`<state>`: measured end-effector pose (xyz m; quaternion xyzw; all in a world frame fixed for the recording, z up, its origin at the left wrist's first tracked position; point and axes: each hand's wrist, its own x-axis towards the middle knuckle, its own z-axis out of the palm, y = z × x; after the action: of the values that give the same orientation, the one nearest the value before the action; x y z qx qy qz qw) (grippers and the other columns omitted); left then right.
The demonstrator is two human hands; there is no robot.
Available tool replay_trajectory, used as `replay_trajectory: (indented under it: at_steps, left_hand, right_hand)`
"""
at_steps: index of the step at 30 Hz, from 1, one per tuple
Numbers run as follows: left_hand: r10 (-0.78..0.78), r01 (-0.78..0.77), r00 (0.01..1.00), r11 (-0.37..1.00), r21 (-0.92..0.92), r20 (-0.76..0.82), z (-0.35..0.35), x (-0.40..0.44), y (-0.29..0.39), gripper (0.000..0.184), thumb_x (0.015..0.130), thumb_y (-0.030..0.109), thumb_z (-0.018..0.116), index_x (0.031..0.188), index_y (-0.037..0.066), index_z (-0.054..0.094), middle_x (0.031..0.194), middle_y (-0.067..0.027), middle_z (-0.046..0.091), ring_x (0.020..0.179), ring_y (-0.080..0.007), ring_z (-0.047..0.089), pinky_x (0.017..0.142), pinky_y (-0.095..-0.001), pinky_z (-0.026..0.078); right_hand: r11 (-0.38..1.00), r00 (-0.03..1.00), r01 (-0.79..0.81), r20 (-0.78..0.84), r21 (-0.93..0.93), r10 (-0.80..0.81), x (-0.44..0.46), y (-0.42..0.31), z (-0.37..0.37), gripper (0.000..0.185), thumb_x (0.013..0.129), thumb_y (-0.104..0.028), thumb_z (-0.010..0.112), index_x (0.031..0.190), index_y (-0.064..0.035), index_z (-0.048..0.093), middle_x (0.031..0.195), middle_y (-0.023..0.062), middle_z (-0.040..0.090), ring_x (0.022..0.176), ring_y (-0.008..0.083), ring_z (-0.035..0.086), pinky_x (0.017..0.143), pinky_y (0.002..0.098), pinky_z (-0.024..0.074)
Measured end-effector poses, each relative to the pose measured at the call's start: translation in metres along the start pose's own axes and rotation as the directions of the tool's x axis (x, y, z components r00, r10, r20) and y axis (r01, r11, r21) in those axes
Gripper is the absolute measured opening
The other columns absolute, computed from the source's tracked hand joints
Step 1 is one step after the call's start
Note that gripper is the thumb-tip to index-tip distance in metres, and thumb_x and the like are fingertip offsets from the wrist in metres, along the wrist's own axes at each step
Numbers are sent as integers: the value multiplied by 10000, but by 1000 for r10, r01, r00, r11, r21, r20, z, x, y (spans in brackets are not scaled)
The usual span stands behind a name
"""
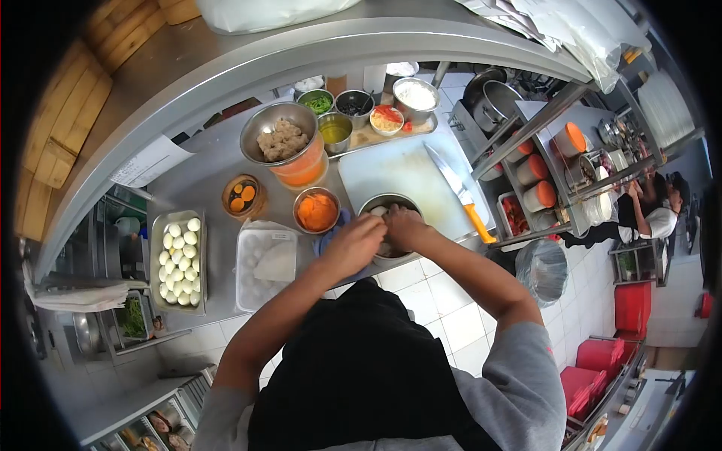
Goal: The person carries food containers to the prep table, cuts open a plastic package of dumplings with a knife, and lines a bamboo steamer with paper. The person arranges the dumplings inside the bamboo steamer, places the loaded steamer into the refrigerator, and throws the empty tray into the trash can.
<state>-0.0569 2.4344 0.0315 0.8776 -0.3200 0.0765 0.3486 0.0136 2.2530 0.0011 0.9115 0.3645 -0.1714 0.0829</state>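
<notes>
Right now, both bare hands reach into the mouth of a round, silver metal pot (388, 201), which sits right by the near edge of the grey metal table (214, 167). Using the pot as the middle of a clock, the left hand (362, 238) comes in from eight o'clock and the right hand (406, 227) from four. Their fingers are bent, and some small, pale lumps (379, 211) are in the pot beside them, but I can't tell if either hand is gripping one. A big white plastic cutting board (376, 173) lies at twelve o'clock. At two o'clock, a long steel knife with a yellow-orange handle (457, 186) rests on it, the handle poking past the corner. The right arm is near that handle, so a swinging elbow might knock the knife down. A hard push toward the body could tip the pot. Fast fingers could also flick lumps out onto the floor.
</notes>
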Motion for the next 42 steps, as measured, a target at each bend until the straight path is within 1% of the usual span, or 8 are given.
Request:
replay_trajectory:
  at_steps: [6,9,11,16,28,30,34,42]
  left_hand:
    - [-485,283,813,813,509,322,66,40,-20,226,850,152,594,949,-15,709,1031,-199,696,1006,-350,646,834,-429,531]
    - [-450,129,806,768,628,385,67,51,-18,232,862,184,626,994,23,728,1049,-150,715,1003,-318,658,807,-397,537]
    - [-476,191,806,771,607,351,75,51,-30,260,845,192,654,1020,13,724,1047,-157,714,1007,-323,655,813,-401,535]
    - [-547,177,682,767,617,485,60,63,-14,403,750,147,755,1128,15,712,1234,-231,634,1168,-359,603,968,-422,499]
    - [-398,134,660,897,421,637,58,52,-46,309,749,144,761,1036,30,745,1311,-196,612,1132,-306,655,897,-400,552]
    - [-297,97,735,936,339,610,58,52,-54,286,778,207,734,1002,32,765,1070,-146,740,1027,-270,708,844,-415,568]
    - [-332,321,446,926,197,831,35,73,-53,343,801,285,712,961,-16,745,1002,-190,733,927,-259,723,678,-398,591]
    - [-198,294,472,954,59,859,64,71,-74,560,713,189,755,1238,22,654,1022,-177,709,813,-264,712,610,-379,590]
  right_hand:
    - [875,949,186,-314,446,-42,-49,32,-33,435,750,-181,788,1131,-43,628,1011,209,647,960,331,665,821,409,549]
    - [700,979,97,-194,708,60,-62,40,-34,403,800,-195,783,1130,-21,631,987,176,666,881,282,684,745,385,557]
    - [18,982,104,-106,994,155,-65,45,-18,308,905,-174,708,1116,23,602,1049,126,667,890,239,680,729,334,579]
    - [-664,957,216,-20,716,289,-76,29,4,270,1019,-160,550,1186,50,586,1103,164,678,1029,282,693,862,330,614]
    - [-736,946,258,-8,626,325,-90,-13,-40,333,1052,-270,472,1268,-30,553,1134,134,678,969,199,685,766,295,566]
    - [-712,928,283,5,643,373,-91,-18,-38,340,1048,-288,487,1267,-37,555,1131,118,679,931,173,670,733,273,543]
    - [-693,877,390,-15,607,481,-93,-23,-8,363,1039,-283,518,1286,-18,551,1163,152,666,958,205,682,769,274,565]
    - [-621,751,479,77,621,656,-84,-49,23,349,1032,-280,532,1248,-7,560,1141,118,675,1020,198,674,830,295,572]
